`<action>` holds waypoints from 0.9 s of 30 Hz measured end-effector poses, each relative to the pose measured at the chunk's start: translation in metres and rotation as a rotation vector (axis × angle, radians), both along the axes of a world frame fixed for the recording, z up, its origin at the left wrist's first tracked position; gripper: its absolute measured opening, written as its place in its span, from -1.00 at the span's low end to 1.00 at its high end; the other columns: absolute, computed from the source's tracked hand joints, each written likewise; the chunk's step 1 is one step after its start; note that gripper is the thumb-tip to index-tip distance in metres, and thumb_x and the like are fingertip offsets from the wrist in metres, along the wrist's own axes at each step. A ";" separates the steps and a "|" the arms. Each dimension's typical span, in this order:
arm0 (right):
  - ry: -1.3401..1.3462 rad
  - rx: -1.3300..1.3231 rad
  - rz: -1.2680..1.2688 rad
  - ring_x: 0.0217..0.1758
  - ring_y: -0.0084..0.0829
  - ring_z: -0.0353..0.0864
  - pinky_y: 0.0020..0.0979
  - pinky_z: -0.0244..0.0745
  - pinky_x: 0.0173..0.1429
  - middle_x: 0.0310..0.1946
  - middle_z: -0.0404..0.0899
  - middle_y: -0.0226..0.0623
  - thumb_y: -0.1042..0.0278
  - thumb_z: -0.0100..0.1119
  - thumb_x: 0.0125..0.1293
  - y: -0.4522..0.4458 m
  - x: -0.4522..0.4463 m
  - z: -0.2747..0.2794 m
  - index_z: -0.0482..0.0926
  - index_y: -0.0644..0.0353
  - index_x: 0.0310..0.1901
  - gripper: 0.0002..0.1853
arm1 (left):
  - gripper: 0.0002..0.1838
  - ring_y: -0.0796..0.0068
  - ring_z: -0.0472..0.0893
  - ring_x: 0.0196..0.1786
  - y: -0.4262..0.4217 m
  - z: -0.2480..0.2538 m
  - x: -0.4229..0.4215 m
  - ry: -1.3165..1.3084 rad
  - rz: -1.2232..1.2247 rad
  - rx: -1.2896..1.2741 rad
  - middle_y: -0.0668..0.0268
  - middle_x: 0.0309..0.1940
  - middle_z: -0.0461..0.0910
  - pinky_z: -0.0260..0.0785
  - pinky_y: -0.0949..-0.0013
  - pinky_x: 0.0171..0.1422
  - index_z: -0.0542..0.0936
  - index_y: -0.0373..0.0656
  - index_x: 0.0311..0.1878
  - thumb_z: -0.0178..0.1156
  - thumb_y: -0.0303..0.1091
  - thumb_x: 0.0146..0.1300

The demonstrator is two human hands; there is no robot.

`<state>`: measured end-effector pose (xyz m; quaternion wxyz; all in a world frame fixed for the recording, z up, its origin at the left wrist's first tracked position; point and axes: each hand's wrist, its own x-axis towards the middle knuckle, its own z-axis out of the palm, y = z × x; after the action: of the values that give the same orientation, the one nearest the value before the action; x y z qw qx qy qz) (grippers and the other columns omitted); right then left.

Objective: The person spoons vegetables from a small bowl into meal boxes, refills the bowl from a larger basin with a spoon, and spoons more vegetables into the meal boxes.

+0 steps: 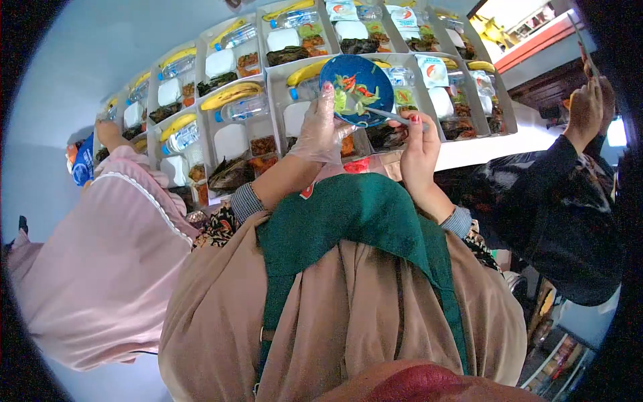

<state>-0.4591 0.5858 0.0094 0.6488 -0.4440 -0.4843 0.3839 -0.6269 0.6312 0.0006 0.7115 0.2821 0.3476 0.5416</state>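
Note:
My left hand, in a clear plastic glove, grips a blue bowl by its near left edge, above the meal boxes. Sliced vegetables, pale green with red and orange bits, lie in the bowl. A spoon reaches into them from the right; its handle is pinched in my bare right hand. Below and around the bowl stand open white meal boxes. Several hold a banana, a water bottle, a white lidded tub and portions of food. The bowl hides part of one box.
To my left, a person in pink has a hand at the boxes. On my right stands a person in dark clothing with hands raised. More bananas lie at the back right. A blue package is at the far left.

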 end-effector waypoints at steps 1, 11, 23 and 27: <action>-0.034 0.017 0.006 -0.27 -0.59 0.54 -0.54 0.41 -0.06 -0.36 0.58 -0.29 0.30 -0.18 0.49 0.001 0.000 -0.002 0.44 0.28 -0.15 -0.76 | -0.29 0.34 0.58 -0.01 -0.001 0.001 0.000 0.012 -0.005 0.019 0.22 0.00 0.52 0.49 0.21 -0.02 0.32 -0.16 0.19 0.00 0.28 0.24; 0.225 -0.212 0.045 -0.38 -0.65 0.44 -0.59 0.27 -0.25 -0.40 0.62 -0.30 0.18 -0.10 0.45 0.033 0.007 0.013 0.48 0.17 -0.20 -0.75 | -0.30 0.28 0.58 -0.01 -0.003 0.004 -0.014 -0.042 0.129 -0.042 0.17 0.02 0.51 0.51 0.25 -0.01 0.32 -0.19 0.19 -0.02 0.25 0.26; 0.125 -0.131 0.052 -0.39 -0.67 0.46 -0.59 0.25 -0.26 -0.41 0.67 -0.27 0.19 -0.08 0.43 0.069 -0.001 0.017 0.52 0.18 -0.21 -0.75 | -0.38 0.34 0.53 0.07 0.001 0.011 -0.052 -0.089 0.338 -0.096 0.26 0.10 0.47 0.50 0.24 0.05 0.31 -0.04 0.24 -0.08 0.23 0.31; 0.127 -0.123 0.050 -0.40 -0.66 0.48 -0.59 0.25 -0.26 -0.41 0.67 -0.27 0.18 -0.09 0.44 0.076 -0.004 0.010 0.52 0.19 -0.21 -0.73 | -0.39 0.31 0.53 0.07 -0.002 0.027 -0.053 -0.050 0.392 -0.127 0.24 0.09 0.47 0.47 0.21 0.08 0.30 -0.04 0.23 -0.05 0.21 0.30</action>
<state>-0.4634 0.6620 0.0194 0.6399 -0.4455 -0.4287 0.4563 -0.6804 0.6295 0.0278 0.6171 0.1499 0.4117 0.6536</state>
